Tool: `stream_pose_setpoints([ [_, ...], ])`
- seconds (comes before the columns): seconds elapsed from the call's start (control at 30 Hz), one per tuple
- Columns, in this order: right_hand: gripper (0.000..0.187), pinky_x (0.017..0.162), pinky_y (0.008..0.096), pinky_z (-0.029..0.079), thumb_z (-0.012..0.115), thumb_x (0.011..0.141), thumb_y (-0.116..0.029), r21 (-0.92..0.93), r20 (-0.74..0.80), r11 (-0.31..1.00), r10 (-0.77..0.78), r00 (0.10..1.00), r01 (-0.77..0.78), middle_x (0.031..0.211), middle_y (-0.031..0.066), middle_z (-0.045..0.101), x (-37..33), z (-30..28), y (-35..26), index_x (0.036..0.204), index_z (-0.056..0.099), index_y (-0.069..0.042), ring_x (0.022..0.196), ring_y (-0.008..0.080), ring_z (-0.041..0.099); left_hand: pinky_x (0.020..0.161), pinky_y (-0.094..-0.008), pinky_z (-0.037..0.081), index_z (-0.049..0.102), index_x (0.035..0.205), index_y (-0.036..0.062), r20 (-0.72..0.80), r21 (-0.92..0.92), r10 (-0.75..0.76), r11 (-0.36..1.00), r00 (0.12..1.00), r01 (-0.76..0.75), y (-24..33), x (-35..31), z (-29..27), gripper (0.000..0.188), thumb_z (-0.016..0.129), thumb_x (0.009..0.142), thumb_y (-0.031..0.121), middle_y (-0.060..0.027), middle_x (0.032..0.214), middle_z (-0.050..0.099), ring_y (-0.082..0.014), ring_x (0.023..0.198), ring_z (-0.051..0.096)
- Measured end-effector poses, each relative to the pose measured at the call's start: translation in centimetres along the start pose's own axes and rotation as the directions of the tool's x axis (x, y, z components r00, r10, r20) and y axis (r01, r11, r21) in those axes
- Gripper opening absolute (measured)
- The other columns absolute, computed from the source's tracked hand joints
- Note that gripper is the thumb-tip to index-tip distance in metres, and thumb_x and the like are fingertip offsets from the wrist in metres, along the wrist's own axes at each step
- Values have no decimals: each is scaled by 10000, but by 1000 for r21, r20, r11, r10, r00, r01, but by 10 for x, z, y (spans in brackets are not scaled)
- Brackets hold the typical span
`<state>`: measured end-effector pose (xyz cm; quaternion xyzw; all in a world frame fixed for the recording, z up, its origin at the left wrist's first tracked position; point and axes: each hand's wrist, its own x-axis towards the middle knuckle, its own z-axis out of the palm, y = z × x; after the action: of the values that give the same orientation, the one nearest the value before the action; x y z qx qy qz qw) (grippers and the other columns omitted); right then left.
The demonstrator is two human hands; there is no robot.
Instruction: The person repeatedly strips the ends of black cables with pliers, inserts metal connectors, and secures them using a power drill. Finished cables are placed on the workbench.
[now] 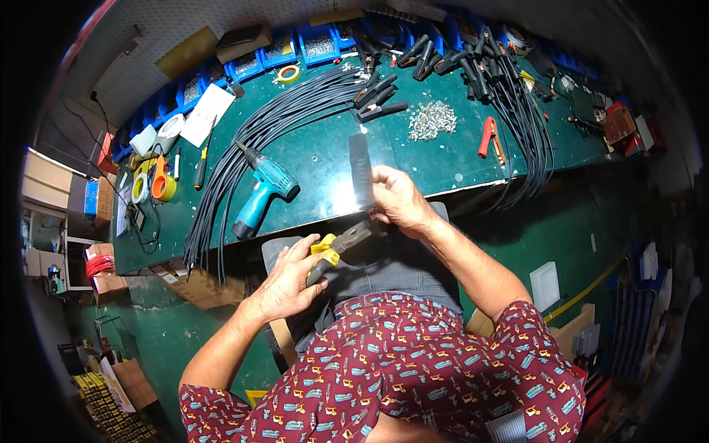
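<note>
My left hand (pixel 284 284) is closed round the yellow-and-black handles of a pair of pliers (pixel 353 236), whose metal jaws point up and to the right. Just beyond the jaws, my right hand (pixel 402 199) grips a black clamp (pixel 360 170), smeared by motion, that stands upright over the table's front edge. The jaws reach the clamp's lower end, close under my right fingers; whether they bite on it I cannot tell. To the left a teal cordless drill (pixel 266 190) lies on the tabletop.
Bundled black cables (pixel 258 122) curve across the green table (pixel 325 166); a second cable bundle (pixel 528 125) hangs over its right front edge. Loose screws (pixel 432 120) lie in a pile, with a red clamp (pixel 486 138) beside them. Blue bins (pixel 319 46) line the back.
</note>
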<state>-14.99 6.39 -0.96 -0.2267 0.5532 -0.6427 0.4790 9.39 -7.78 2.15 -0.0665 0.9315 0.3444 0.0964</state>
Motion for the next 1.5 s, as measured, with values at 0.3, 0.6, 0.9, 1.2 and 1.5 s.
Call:
stream_pose_setpoints([
  [0.3,161,434,217,406,646,943,-142,-48,-122,995,-97,988,92,710,34,635,2,3,-4,992,550,-23,494,62,549,1202,-669,154,550,1394,53,-94,144,-171,972,981,184,19,-1,3,610,761,825,121,-288,1601,292,-440,1516,262],
  [0.6,197,449,240,442,646,951,-124,-100,-293,952,-306,906,290,734,61,615,9,16,-5,945,469,-36,506,84,536,1170,-698,168,551,1400,58,-194,138,-212,961,958,240,35,8,6,614,769,838,174,-296,1592,297,-436,1505,283],
  [0.9,153,537,246,475,634,943,-58,-180,-338,907,-420,842,381,759,45,617,13,12,11,964,485,-32,607,70,553,1107,-656,306,584,1354,87,-240,23,-163,985,957,173,36,12,10,549,741,830,133,-262,1443,433,-442,1400,406],
  [1.2,181,524,239,451,657,949,-97,-200,-297,894,-444,845,400,749,36,613,7,9,11,961,483,-51,593,64,536,1011,-457,461,638,1139,37,-174,-143,-103,987,979,78,27,15,7,323,677,821,75,-217,1188,534,-409,1150,548],
  [1.5,196,536,254,467,669,924,-112,-136,-297,938,-346,890,319,761,56,644,-3,11,10,980,506,-20,609,86,570,951,-479,495,620,1213,30,-85,-231,2,973,996,-21,9,15,18,353,700,921,211,-218,1143,577,-390,1109,582],
])
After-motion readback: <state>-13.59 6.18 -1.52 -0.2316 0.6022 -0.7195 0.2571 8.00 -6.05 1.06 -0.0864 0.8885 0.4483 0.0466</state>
